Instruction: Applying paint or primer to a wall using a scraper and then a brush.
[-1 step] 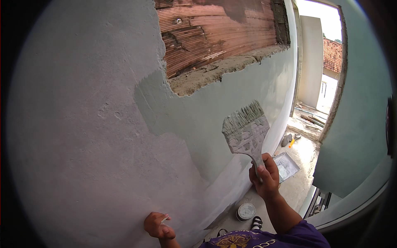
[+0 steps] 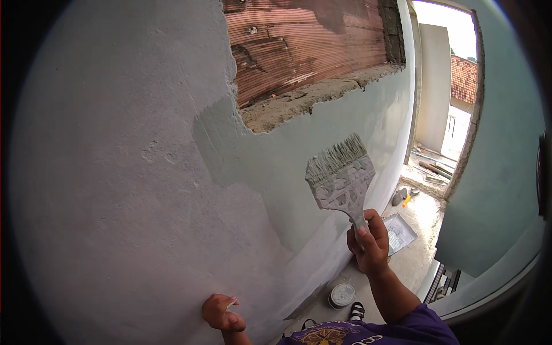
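Observation:
My right hand [image 2: 369, 241] is closed around the handle of a wide paintbrush [image 2: 343, 179]. Its bristles point up, and grey-white paint cakes its head and handle. The brush is held in front of the wall [image 2: 144, 230], which is pale lilac-white on the left, with a grey-green patch [image 2: 253, 167] below the opening. Whether the bristles touch the wall, I cannot tell. Low down near the wall, my left hand [image 2: 221, 312] has its fingers curled; a small whitish bit shows between them, too small to name.
A rough-edged opening [image 2: 299, 104] in the wall shows reddish corrugated sheeting. On the floor are a round tub [image 2: 342, 295] of whitish paint beside my sandalled foot [image 2: 357, 311] and a paint tray [image 2: 401, 233]. A doorway [image 2: 445, 98] with debris at its threshold stands at the right.
The brush has tilted slightly to the left and risen a little in my right hand. The whole view has shifted slightly; my left hand keeps its curled shape.

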A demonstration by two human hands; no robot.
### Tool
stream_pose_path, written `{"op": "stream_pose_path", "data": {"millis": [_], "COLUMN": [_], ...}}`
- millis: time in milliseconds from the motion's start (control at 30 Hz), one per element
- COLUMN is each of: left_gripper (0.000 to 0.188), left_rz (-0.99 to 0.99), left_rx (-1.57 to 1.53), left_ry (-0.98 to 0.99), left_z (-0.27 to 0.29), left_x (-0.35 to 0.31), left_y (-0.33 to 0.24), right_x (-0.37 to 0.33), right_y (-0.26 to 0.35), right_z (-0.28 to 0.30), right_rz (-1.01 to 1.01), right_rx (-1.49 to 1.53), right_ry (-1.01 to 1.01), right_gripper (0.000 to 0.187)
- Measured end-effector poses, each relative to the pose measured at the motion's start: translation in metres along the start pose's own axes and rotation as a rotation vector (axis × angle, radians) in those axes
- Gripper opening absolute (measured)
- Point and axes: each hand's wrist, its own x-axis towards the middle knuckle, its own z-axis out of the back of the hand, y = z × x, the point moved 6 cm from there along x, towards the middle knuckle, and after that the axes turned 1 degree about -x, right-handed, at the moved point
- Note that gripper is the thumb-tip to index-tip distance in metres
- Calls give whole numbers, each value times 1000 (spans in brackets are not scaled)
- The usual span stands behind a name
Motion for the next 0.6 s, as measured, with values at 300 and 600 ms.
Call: {"op": "stream_pose_path", "data": {"millis": [300,600], "left_gripper": [34,32], "left_rz": [-101,-154], "left_rx": [45,74], "left_ry": [45,39], "left_z": [1,-2], "left_x": [-6,-16], "left_y": [2,6], "right_x": [28,35], "right_y": [29,41], "right_z": [-70,-112], "right_rz": [213,380], "right_rx": [-216,-388], "right_ry": [57,-43], "right_gripper": [24,22]}}
